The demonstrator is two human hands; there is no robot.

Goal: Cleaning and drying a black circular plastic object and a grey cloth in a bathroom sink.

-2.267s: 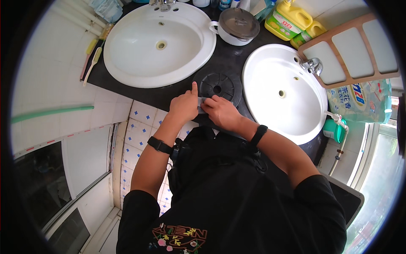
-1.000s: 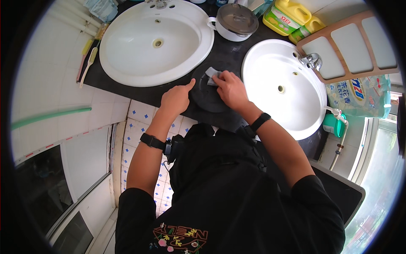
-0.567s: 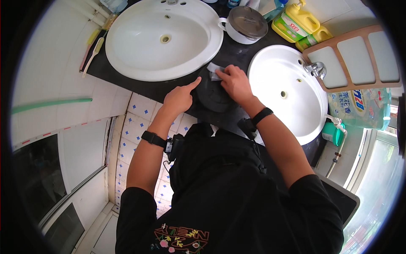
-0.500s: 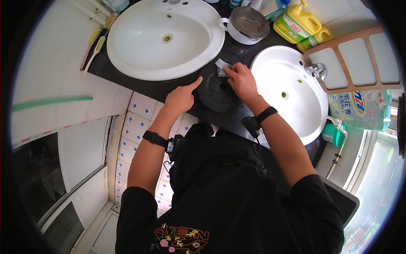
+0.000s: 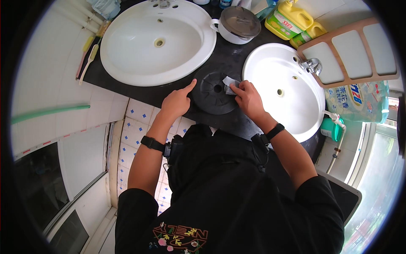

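Note:
A black round disc point(image 5: 207, 101) with a hole at its middle and ridges around it lies on the dark counter between two white basins. My right hand point(image 5: 250, 100) pinches a small folded grey-white cloth or paper piece point(image 5: 229, 84) against the disc's right side. At the disc's left edge is my left hand point(image 5: 176, 102), its index finger stretched out and its tip at or very near the rim. The other left fingers look curled and are partly hidden, with nothing visible in them.
The left basin point(image 5: 127, 63) and right basin point(image 5: 270, 114) flank the disc. Behind stand a lidded white pot point(image 5: 235, 37) and yellow jugs point(image 5: 285, 23). A wood-framed panel point(image 5: 351, 78) leans by the tap point(image 5: 312, 66). Brushes point(image 5: 89, 62) lie at the far left.
My right hand has moved the folded piece from the disc's upper part toward its right side, uncovering the centre hole. My left hand stays at the left edge. The view has shifted slightly.

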